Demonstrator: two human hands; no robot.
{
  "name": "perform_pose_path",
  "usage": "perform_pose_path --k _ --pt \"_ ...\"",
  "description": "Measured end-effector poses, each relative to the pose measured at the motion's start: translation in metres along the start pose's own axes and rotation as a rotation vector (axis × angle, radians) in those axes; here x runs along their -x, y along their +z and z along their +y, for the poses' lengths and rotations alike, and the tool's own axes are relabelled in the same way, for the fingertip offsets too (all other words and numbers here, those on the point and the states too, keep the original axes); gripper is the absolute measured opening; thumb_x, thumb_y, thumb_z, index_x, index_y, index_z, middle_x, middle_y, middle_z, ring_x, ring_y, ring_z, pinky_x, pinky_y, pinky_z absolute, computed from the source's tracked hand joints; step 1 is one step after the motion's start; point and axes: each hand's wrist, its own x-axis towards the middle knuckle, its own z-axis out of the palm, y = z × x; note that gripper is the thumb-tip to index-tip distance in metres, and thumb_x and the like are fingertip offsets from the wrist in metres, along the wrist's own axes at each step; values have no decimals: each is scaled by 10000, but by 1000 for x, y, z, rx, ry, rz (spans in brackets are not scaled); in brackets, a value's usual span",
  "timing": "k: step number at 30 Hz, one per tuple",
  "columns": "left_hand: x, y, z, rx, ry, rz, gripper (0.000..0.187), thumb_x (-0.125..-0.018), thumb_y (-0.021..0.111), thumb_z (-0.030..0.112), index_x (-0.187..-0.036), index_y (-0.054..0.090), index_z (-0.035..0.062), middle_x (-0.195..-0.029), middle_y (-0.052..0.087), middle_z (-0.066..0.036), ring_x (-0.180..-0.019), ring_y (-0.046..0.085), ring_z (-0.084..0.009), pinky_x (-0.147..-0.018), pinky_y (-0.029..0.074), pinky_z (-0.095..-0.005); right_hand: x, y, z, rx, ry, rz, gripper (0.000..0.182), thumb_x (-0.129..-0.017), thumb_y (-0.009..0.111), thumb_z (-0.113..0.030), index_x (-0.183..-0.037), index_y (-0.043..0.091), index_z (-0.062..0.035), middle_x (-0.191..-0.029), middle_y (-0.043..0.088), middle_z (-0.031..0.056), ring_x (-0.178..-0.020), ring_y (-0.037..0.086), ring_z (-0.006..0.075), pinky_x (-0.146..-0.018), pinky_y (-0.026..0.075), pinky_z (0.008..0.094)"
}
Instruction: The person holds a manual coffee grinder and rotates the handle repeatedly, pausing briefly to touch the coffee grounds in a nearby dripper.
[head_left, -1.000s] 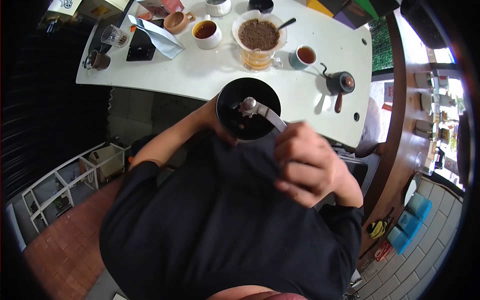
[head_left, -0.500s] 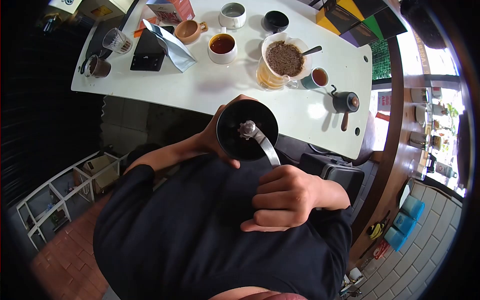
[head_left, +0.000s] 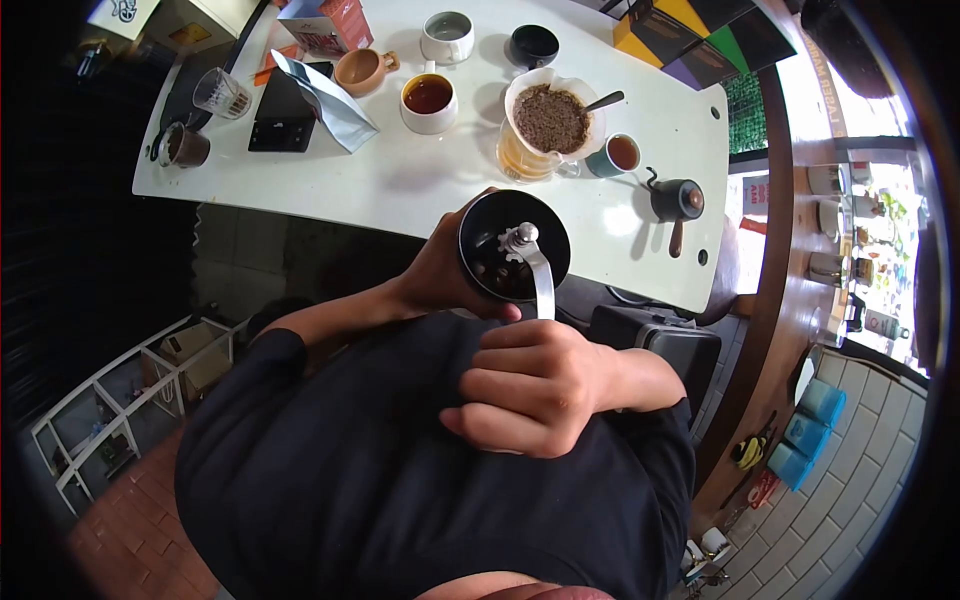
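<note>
My left hand (head_left: 438, 262) is wrapped around the side of a black hand coffee grinder (head_left: 484, 222), held in front of my chest just off the table's near edge. Its round open top faces me, and a few coffee beans (head_left: 484, 272) show in the dark bowl. A silver crank (head_left: 542, 278) runs from the toothed centre nut toward my body. My right hand (head_left: 530, 388) is closed over the crank's outer end, hiding whatever knob is there.
On the white table (head_left: 400, 180) stand a glass dripper (head_left: 552, 118) with wet grounds and a spoon, a white cup (head_left: 429, 104) of dark liquid, a teal cup (head_left: 613, 156), a small kettle (head_left: 677, 200), a foil bag (head_left: 330, 100) and a black scale (head_left: 280, 132).
The grinder has shifted a little to the right and tilted, so beans now show inside. My right hand has moved left and the crank points more straight toward me.
</note>
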Motion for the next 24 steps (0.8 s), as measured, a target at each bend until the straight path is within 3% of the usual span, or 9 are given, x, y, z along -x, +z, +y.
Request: perform_pose_path --k 4,5,6,9,18,19,20,23,24 --pt "-5 0 -8 -182 34 -21 685 -594 924 278 -1120 581 4 -942 680 -65 -882 610 -88 -807 529 -294 -9 5 8 187 94 58 242 -783 682 13 -636 493 -26 -604 410 30 -450 441 155 -419 381 295" --pt "-7 1 -7 -286 -19 -53 571 -663 875 221 -1113 589 16 -911 683 -65 -842 613 -94 -780 530 -290 -14 0 6 208 141 -32 215 -747 697 -26 -665 499 -22 -625 430 41 -501 496 168 -455 418 293" --pt "-6 7 0 -19 -286 38 582 -709 839 263 -1169 579 20 -1018 671 -106 -934 626 -148 -862 510 -339 -18 0 5 222 144 -24 215 -747 697 -26 -665 499 -22 -625 430 41 -501 496 168 -455 418 293" --pt "-3 13 1 -82 -253 -45 596 -704 841 274 -1174 578 20 -1031 666 -110 -948 623 -153 -872 505 -344 -30 13 4 408 251 -175 210 -636 652 -144 -735 534 -1 -693 500 75 -617 586 189 -550 483 293" --pt "7 12 -2 -342 -85 -270 661 -683 850 325 -1199 570 20 -1091 647 -125 -1009 610 -179 -917 481 -365 -59 33 1 708 322 -434 244 -818 628 -231 -742 610 0 -637 483 26 -559 518 159 -506 367 302" --pt "10 11 -2 -369 -69 -288 668 -681 851 331 -1201 570 20 -1097 644 -126 -1016 609 -182 -922 478 -368 -63 33 5 770 337 -340 244 -822 623 -226 -732 615 1 -624 479 18 -551 504 157 -503 358 300" --pt "13 9 -2 -399 -53 -303 675 -679 852 336 -1204 569 20 -1104 642 -128 -1023 607 -185 -927 475 -370 -58 42 27 853 370 -310 182 -797 627 -173 -724 635 -6 -644 540 51 -585 564 182 -527 410 307" --pt "15 3 -1 -498 12 -356 697 -672 855 353 -1212 566 20 -1124 636 -133 -1044 603 -194 -941 467 -378 -76 15 50 430 488 -619 121 -787 620 -91 -815 672 15 -830 680 183 -811 712 295 -648 560 364" --pt "16 3 -1 -525 32 -382 705 -670 856 359 -1215 566 20 -1130 633 -135 -1050 602 -197 -946 464 -380 -78 10 54 432 495 -614 121 -787 620 -91 -815 672 15 -830 680 183 -811 712 295 -648 560 364"
